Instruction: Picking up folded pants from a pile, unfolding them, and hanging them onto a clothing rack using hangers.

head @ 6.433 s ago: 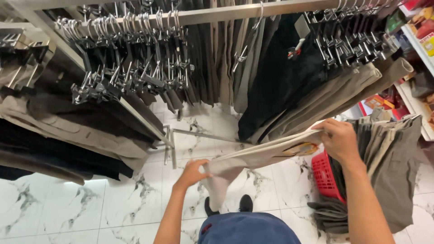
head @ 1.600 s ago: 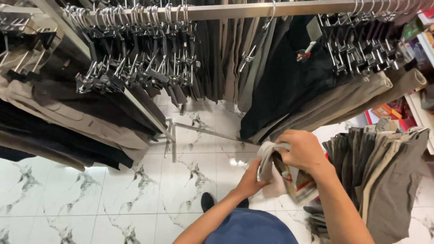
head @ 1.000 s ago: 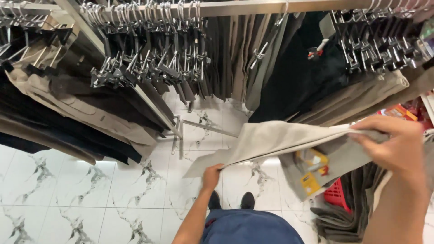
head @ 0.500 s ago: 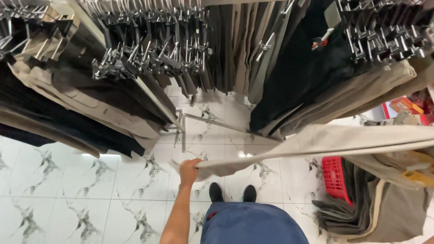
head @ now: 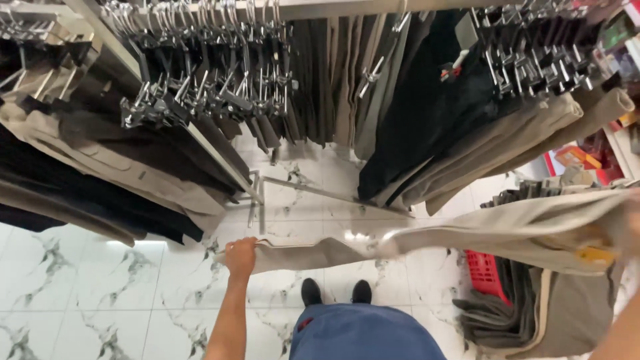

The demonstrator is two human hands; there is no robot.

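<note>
A pair of beige trousers (head: 507, 230) is stretched out flat and level in front of me, above the floor. My left hand (head: 241, 256) grips the leg hems at the left end. My right hand (head: 632, 227) is blurred at the right frame edge and holds the waist end, where a yellow tag (head: 593, 254) hangs. Only part of my right forearm (head: 620, 339) shows in the bottom right corner.
Metal rails (head: 347, 8) carry clip hangers (head: 207, 93) with dark and khaki trousers ahead and to the left. A red basket (head: 483, 276) draped with a pile of grey and khaki trousers (head: 533, 313) stands at the right. White marble tiles (head: 100, 293) lie below, with my black shoes (head: 333, 291).
My hands have drawn apart, pulling the bunched trousers out full length. The right hand has gone to the right frame edge and the left hand has shifted left.
</note>
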